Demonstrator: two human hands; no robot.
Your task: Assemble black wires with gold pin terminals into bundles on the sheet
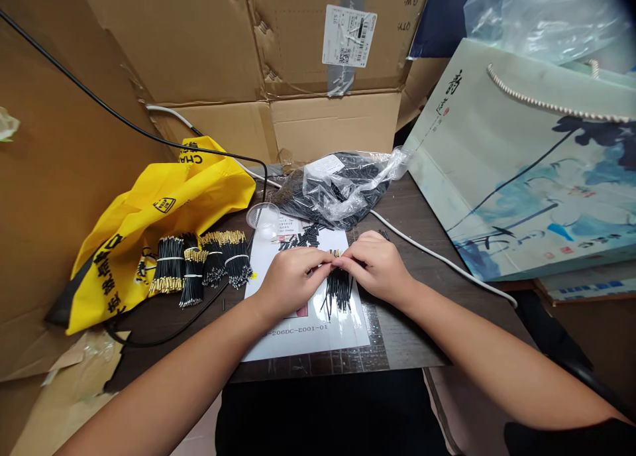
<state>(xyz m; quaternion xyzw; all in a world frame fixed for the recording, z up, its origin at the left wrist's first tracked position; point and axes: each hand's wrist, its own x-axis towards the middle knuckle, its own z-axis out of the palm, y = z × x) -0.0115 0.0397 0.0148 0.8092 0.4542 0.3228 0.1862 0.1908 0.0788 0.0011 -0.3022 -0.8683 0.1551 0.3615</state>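
My left hand (298, 277) and my right hand (375, 264) meet over a white printed sheet (318, 346), thumbs and forefingers pinched together. What is between the fingertips is too small to make out. Just below them a loose group of black wires (339, 291) with gold-coloured upper ends lies on the sheet. Short black tubes (301, 237) are heaped behind my left hand. Several banded bundles of black wires (170, 264) with gold-coloured ends lie to the left on the dark table (412, 340).
A clear plastic bag of black material (342, 184) lies behind the hands, near a clear cup (263, 221). A yellow bag (163, 204) is at the left, a large paper bag (527, 171) at the right. A white cable (442, 257) crosses the table; cardboard (199, 38) stands behind.
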